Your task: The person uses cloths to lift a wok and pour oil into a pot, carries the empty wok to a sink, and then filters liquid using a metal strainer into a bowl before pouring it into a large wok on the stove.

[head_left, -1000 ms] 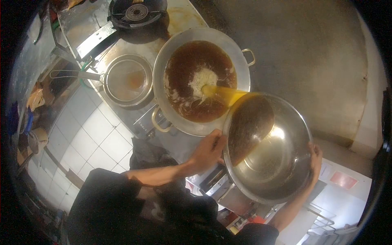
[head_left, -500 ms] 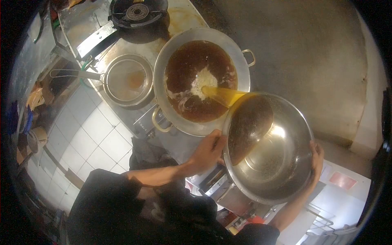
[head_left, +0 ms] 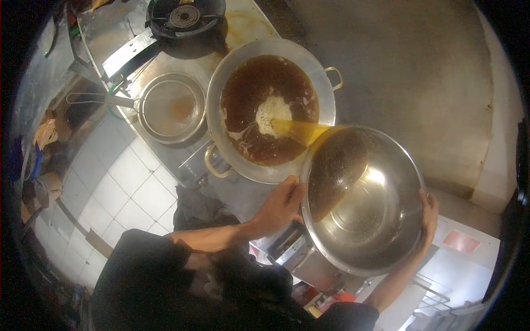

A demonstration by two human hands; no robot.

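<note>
Both my hands hold a large steel mixing bowl (head_left: pixel 381 220), tilted to the left over a wide metal wok (head_left: pixel 326 105). My left hand (head_left: pixel 280 203) grips the bowl's left rim, its fingers partly hidden. On the right side, my right hand (head_left: pixel 428 212) is wrapped over the rim and outer wall. Brown liquid (head_left: pixel 339 165) pools in the low side of the bowl. A yellow, oil-like stream (head_left: pixel 301 131) runs over its lip into the dark reddish-brown liquid (head_left: pixel 248 88) in the wok. Pale foam (head_left: pixel 271 113) spreads where the stream lands.
Left of the wok, a round mesh strainer (head_left: pixel 172 107) rests over a pan or bowl. A black gas burner (head_left: pixel 186 19) stands at the back of the counter. White floor tiles (head_left: pixel 118 190) lie at lower left, and a metal wall panel (head_left: pixel 408 71) rises beyond the wok.
Liquid keeps pouring, and the pale foam patch in the wok has changed shape, rounder now. The pool in the bowl looks slightly smaller. My hands hold nearly the same position.
</note>
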